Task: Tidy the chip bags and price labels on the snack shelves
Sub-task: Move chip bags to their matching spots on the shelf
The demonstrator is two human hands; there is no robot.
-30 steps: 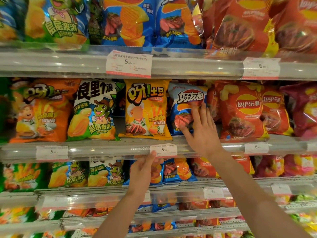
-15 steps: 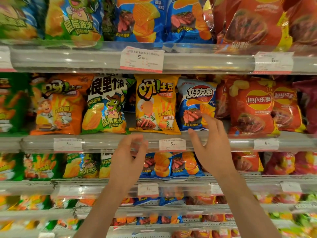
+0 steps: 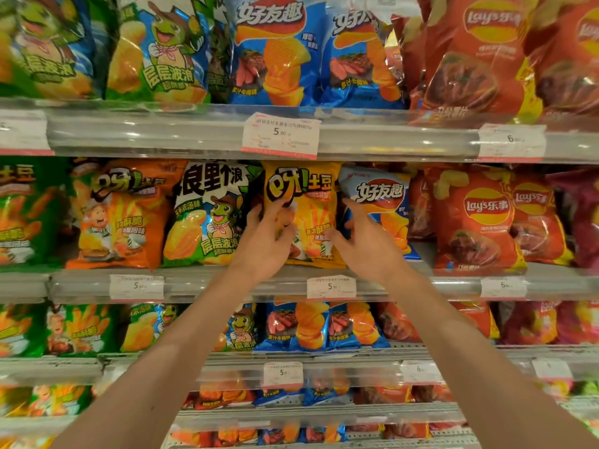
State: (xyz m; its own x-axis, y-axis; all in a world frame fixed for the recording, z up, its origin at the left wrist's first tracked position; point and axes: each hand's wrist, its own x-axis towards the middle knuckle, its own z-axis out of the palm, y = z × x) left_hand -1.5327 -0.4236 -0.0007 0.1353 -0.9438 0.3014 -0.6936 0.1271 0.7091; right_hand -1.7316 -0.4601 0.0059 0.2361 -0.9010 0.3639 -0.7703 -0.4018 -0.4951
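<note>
1. The grey metal snack shelves (image 3: 201, 134) fill my whole view, several tiers stacked, each with a clear plastic strip along its front edge.
2. On the middle tier a row of chip bags stands upright: an orange foil bag (image 3: 123, 215) at the left, a green-and-white bag with a cartoon frog (image 3: 207, 215) beside it, and a red Lay's bag (image 3: 476, 218) off to the right.
3. The glossy yellow chip bag (image 3: 311, 218) stands mid-row on that middle tier, touching the frog bag on one side and a blue-and-white ridged-chip bag (image 3: 382, 202) on the other.
4. My left hand (image 3: 265, 241) has its grip curled onto the yellow bag's left edge, thumb across the front and fingers behind (so a real hold, not a mere touch).
5. My right hand (image 3: 366, 244) lies along the seam between the yellow bag and the blue one, its grip loose and half open, fingers spread; whether it pinches either bag I cannot tell.
6. A white paper price label (image 3: 331, 287) reading 5.90 sits in the strip just below the yellow bag, and a larger one (image 3: 280, 135) hangs slightly tilted on the tier above.
</note>
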